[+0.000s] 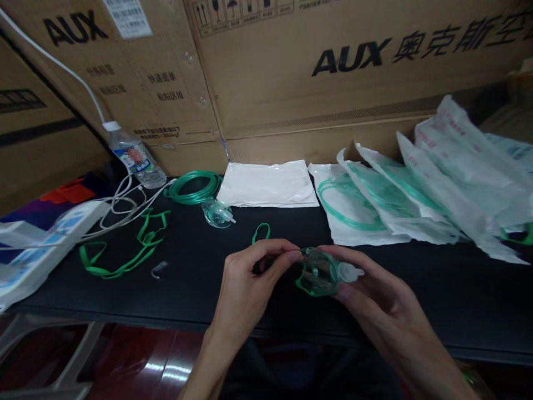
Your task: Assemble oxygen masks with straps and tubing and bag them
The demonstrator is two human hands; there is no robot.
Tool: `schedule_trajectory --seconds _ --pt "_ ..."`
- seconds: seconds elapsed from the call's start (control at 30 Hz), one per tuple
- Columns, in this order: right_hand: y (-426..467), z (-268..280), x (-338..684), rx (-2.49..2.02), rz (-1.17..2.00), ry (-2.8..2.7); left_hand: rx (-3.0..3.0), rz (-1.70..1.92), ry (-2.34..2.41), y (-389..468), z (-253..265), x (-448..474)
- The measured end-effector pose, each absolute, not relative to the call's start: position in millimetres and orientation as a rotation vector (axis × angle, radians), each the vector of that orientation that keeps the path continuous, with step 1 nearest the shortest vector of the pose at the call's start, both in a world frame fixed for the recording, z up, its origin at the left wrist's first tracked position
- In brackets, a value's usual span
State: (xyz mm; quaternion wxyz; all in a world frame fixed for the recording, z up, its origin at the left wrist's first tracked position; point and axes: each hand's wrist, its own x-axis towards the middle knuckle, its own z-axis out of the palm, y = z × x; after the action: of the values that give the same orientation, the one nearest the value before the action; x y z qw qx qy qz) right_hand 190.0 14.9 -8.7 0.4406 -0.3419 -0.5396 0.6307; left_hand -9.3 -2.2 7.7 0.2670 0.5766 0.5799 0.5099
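A clear oxygen mask with a green rim [318,272] is held over the near part of the black table. My right hand [372,289] is closed around its right side, next to the white connector [350,273]. The thumb and fingertips of my left hand [260,272] pinch together at the mask's left edge. From behind that hand a loop of green elastic strap [261,230] sticks out; the pinched part is mostly hidden. A second clear mask [218,213] lies beyond, beside a coil of green tubing [194,188].
Loose green straps [120,269] and a small clear piece [159,270] lie left, near a white power strip [62,233] and cables. A plastic bottle [137,158] leans against cardboard boxes [266,72]. At the back are a white packet [268,184] and several bagged tubing sets [353,208].
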Motion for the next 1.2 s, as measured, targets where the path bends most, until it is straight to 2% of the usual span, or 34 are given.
schedule_trajectory --seconds 1.2 --pt "16 -2 190 -0.789 1.578 -1.485 1.591 1.443 1.450 0 6 -12"
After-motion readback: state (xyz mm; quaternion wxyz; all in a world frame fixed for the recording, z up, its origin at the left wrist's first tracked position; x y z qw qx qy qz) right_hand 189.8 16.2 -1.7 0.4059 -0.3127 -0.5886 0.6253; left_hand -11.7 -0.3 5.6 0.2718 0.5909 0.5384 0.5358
